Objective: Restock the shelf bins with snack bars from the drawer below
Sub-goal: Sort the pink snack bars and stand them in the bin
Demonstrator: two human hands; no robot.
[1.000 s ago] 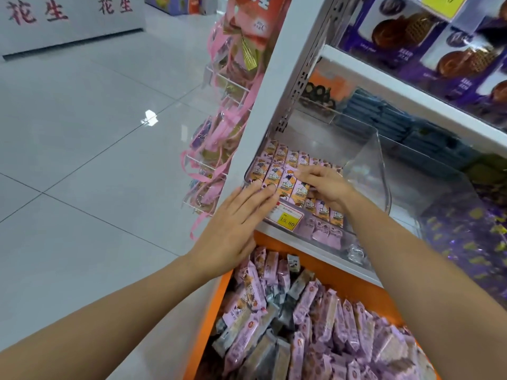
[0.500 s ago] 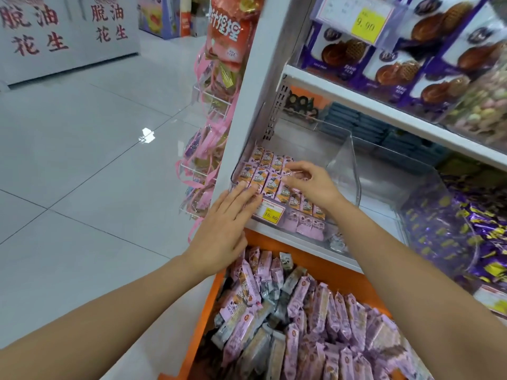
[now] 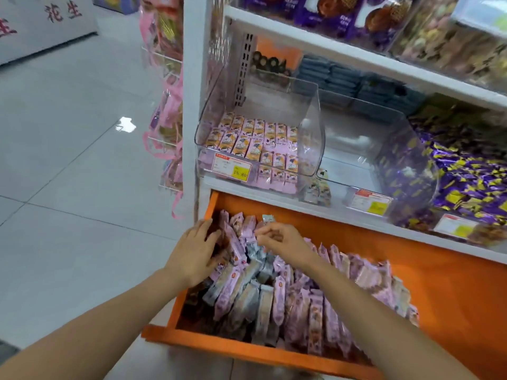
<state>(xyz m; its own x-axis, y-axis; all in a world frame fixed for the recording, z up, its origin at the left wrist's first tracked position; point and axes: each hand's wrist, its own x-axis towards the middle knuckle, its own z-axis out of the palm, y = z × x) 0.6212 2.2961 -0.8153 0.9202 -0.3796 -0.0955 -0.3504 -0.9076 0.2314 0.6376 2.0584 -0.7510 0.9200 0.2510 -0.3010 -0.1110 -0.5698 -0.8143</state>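
Observation:
The orange drawer [image 3: 247, 349] is pulled out below the shelf, packed with pink and grey snack bars [image 3: 288, 297]. Above it, the clear shelf bin [image 3: 312, 133] holds neat rows of pink and orange bars [image 3: 255, 138] and carries a yellow price tag [image 3: 233, 167]. My left hand [image 3: 192, 250] is at the drawer's left end with its fingers dipped among the bars; I cannot see whether it grips any. My right hand [image 3: 282, 239] is beside it over the back of the pile, its curled fingertips pinching a pink bar's wrapper.
A nearly empty clear bin [image 3: 356, 149] sits to the right of the stocked one, then a bin of purple wrapped candies [image 3: 466, 182]. A wire rack of pink ribboned bags [image 3: 170, 127] hangs on the shelf's left end. Tiled floor [image 3: 68, 174] lies to the left.
Both hands have left the shelf bin and dropped into the drawer below. The view has tilted down and pulled back, showing more of the drawer.

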